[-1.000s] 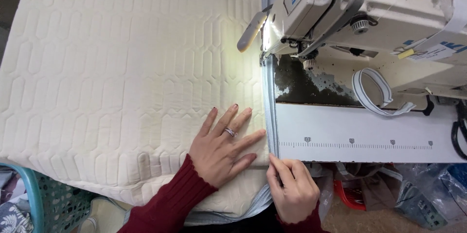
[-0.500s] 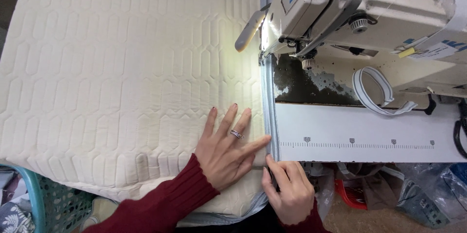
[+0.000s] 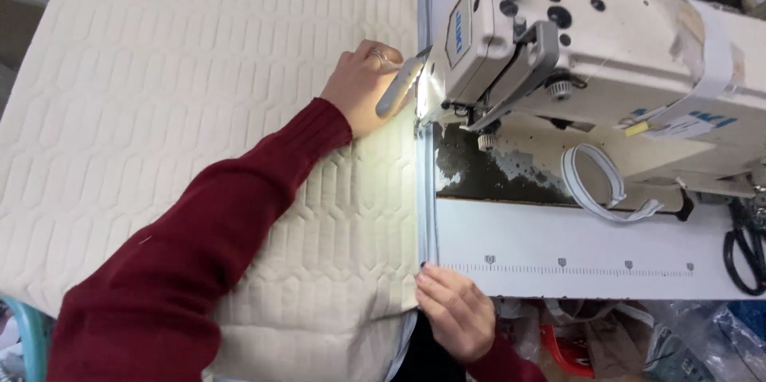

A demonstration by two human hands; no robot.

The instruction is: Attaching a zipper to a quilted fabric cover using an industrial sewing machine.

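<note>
- A cream quilted fabric [image 3: 199, 95], stitched in a long hexagon pattern, lies spread flat over the left part of the tabletop [image 3: 558, 250] and reaches right up to the sewing machine [image 3: 590, 55].
- The fabric's right edge carries a pale blue-grey binding strip [image 3: 428, 190], which runs in a straight line from the machine's needle area down toward the near edge of the tabletop.
- The left hand [image 3: 363, 87], in a dark red sleeve [image 3: 199, 246], rests on the fabric just left of the needle area, with a ring on one finger.
- Its fingers curl toward a grey metal lever [image 3: 397, 88] on the side of the machine head; the grip looks closed around or against it, though the glare of the machine lamp leaves it unclear whether the hand truly clasps it.
- The right hand [image 3: 455, 310] sits at the near end of the binding strip, its fingertips [image 3: 427, 270] together and pressing on the fabric's edge beside a printed ruler strip [image 3: 574, 266].
- The two hands are well apart, with the bound edge stretched between them.
- A loop of white tape [image 3: 594, 182] lies on the machine bed, right of the needle.
- Black scissors [image 3: 746, 246] lie at the far right edge.
</note>
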